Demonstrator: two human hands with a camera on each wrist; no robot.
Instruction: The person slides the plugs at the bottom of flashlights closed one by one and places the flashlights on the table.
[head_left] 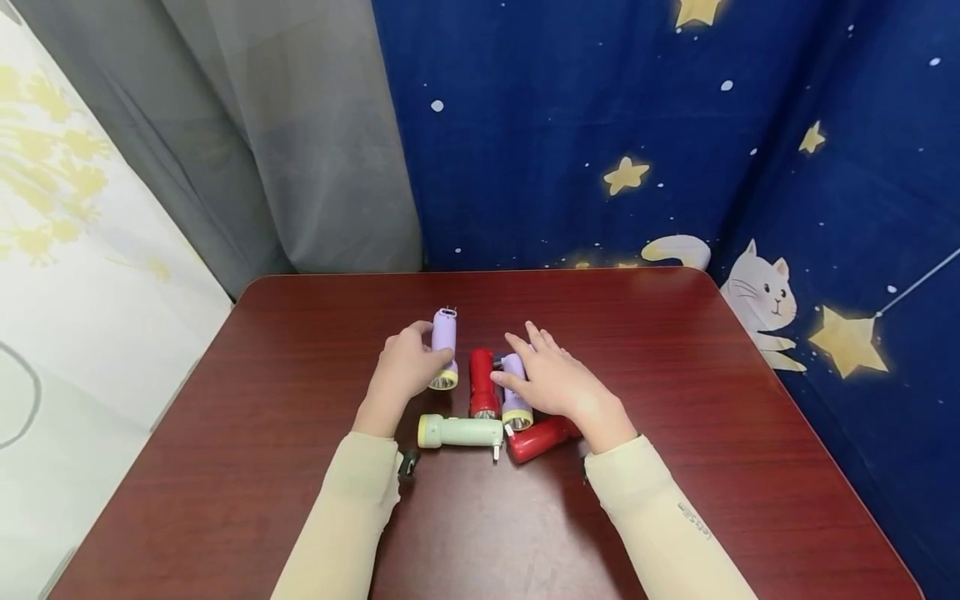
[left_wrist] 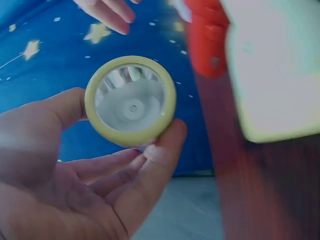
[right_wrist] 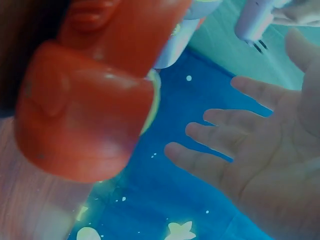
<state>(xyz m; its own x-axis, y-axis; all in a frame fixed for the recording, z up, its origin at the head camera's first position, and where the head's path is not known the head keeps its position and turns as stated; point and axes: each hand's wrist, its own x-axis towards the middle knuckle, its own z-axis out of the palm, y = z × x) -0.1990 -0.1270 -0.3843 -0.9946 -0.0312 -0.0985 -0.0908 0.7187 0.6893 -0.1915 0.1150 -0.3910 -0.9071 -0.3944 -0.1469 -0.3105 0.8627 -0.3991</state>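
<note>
- Dark red wood table [head_left: 675,433], five small torches clustered near its middle, seen from my head view.
- Left hand [head_left: 405,371] grips the left purple torch [head_left: 444,346]. Fingers and thumb curl round its yellow lens end; tail points away from me, toward the far edge.
- Left wrist view confirms it: lens ring [left_wrist: 131,100] faces the camera, thumb on one side, fingertips [left_wrist: 170,135] on the other. The torch looks tipped up off the table at the lens end, though I cannot tell whether the tail touches the wood.
- Right hand [head_left: 558,379] lies wide and flat, fingers straight and spread, over the second purple torch [head_left: 515,400]. It holds nothing. Right wrist view shows the palm open, fingers [right_wrist: 220,145] apart.
- I cannot tell whether the right palm presses on that torch or hovers just over it.
- Upright-lying red torch [head_left: 483,383] sits between the two purple ones, just beside each.
- Green torch [head_left: 459,431] lies crosswise, nearer me, its yellow head to the left, its plug end just beside the second red torch [head_left: 538,439].
- That second red torch lies slanted, partly under the right wrist; it fills the near field of the right wrist view, blurred.
- Pale yellow sleeves [head_left: 660,517] on both arms.
- Behind: blue star-and-cat cloth [head_left: 600,125] to the right, grey curtain [head_left: 285,133] to the left.
</note>
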